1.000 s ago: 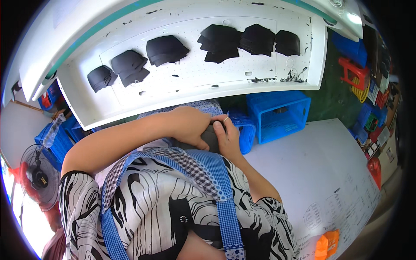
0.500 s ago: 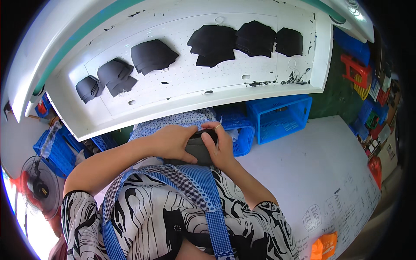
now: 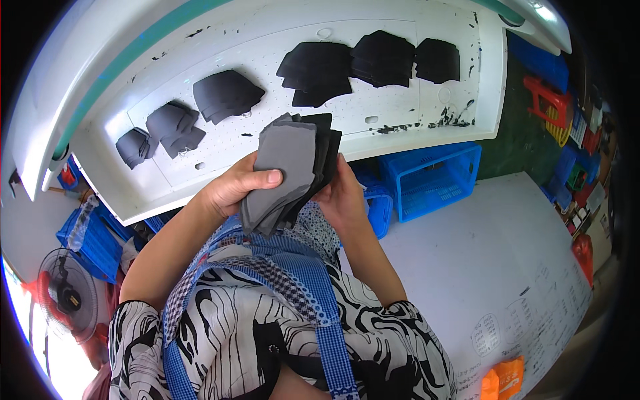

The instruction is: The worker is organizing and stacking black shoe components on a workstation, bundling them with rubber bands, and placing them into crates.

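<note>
A thick stack of cut dark pieces (image 3: 285, 157), grey on its upper face and black along the right, is held up in front of my body. My left hand (image 3: 237, 185) grips its left side, thumb flat on the grey face and fingers hidden underneath. At the right edge, my right hand (image 3: 343, 195) holds the stack from the side, its fingertips partly behind the black layers. The layers fan out unevenly at the lower end. Whether they are fabric or another sheet material I cannot tell. Beyond them, more black piles (image 3: 230, 95) lie on a white perforated machine bed (image 3: 267, 125).
Several black piles stretch along the bed, under a raised white lid (image 3: 87, 87). Blue plastic baskets (image 3: 433, 183) stand below its front edge. On the right is a white table (image 3: 440, 267) with handwriting and an orange bag (image 3: 503, 380). A fan (image 3: 67, 293) stands at left.
The stack has risen from close against my body toward the bed, and its grey face now shows. Both hands have shifted with it to its left and right sides.
</note>
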`<state>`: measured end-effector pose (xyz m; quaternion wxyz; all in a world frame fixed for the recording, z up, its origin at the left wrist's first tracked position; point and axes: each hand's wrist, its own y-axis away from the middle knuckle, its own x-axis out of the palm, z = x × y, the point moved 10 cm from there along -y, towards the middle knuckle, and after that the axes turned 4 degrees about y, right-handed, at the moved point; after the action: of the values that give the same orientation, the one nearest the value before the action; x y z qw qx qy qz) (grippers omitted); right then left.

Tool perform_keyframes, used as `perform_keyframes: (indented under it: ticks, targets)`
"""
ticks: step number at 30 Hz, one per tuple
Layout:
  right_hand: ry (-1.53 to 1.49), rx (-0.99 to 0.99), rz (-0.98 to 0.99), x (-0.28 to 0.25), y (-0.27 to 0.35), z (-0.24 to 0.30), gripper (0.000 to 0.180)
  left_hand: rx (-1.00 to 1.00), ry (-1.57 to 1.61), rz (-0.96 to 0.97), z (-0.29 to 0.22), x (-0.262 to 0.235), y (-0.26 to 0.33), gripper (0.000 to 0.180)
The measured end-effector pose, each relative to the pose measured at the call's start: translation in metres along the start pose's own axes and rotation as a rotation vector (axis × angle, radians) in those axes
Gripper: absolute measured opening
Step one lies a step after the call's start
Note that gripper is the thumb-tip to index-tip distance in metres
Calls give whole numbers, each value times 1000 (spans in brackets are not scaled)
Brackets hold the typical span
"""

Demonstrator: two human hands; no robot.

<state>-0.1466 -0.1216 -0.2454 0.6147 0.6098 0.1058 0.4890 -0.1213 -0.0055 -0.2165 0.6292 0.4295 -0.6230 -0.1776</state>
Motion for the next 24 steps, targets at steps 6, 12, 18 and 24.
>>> perform_keyframes:
  ticks: [6,12,18,24]
  targets:
    - [-48,41,203,9,-3,-16,40,13,-31,24,-7,4,-5,94]
    - [0,71,63,1,-9,-21,41,10,-58,25,-5,-3,-10,90]
    - [-240,178,351,12,-1,-33,42,-79,-86,158,-6,7,-9,87]
    - [-316,220,485,23,0,-33,50,-49,130,211,-3,7,0,84]
